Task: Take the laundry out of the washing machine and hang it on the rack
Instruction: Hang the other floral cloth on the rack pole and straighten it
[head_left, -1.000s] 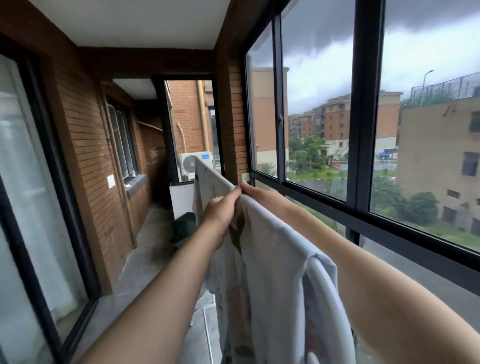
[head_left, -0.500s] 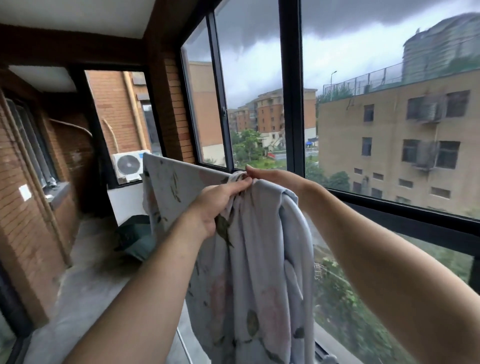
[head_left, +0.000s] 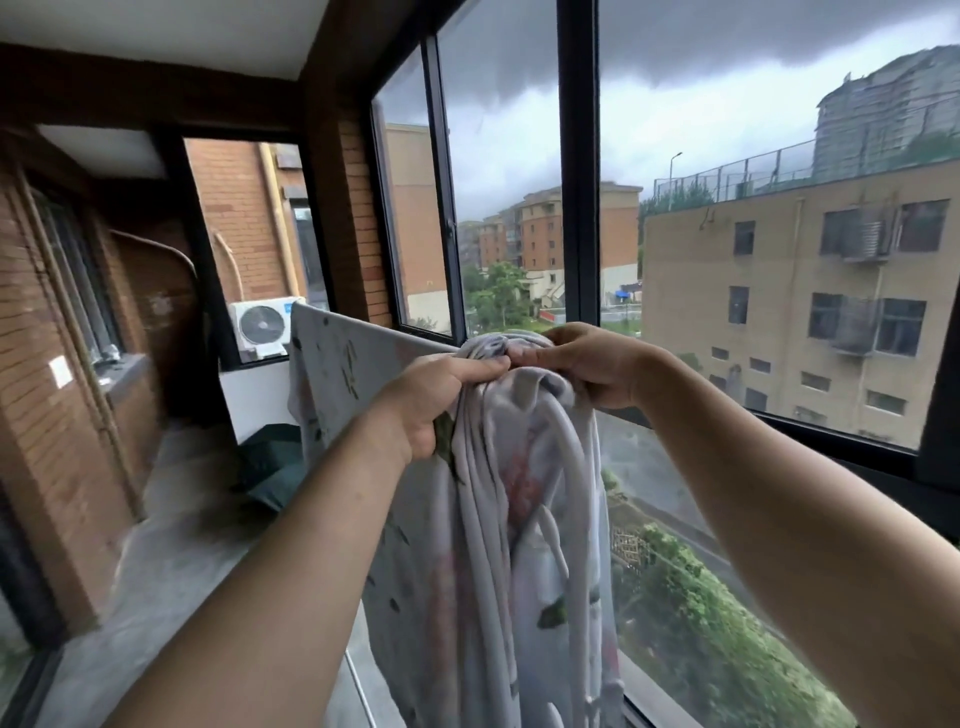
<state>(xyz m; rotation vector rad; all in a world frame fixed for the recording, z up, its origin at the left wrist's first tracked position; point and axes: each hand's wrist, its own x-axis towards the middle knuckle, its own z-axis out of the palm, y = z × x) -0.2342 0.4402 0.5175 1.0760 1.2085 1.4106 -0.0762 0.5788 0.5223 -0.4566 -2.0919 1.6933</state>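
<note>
Judged midway hanging the pale floral fabric sheet beside the black-framed window: partly spread flat, otherwise bunched in gripping left hand and right hand, unsmoothed.

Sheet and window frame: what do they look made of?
The sheet: thin woven cloth, likely cotton, matte, pale with a leaf and flower print; it bunches into soft folds where the left hand and right hand pinch it. The window frame: probably painted metal, dark, smooth, with straight slim bars.

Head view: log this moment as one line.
stage: hanging | left hand: grips floral sheet | right hand: pinches its bunched top | far part: spread flat
</note>
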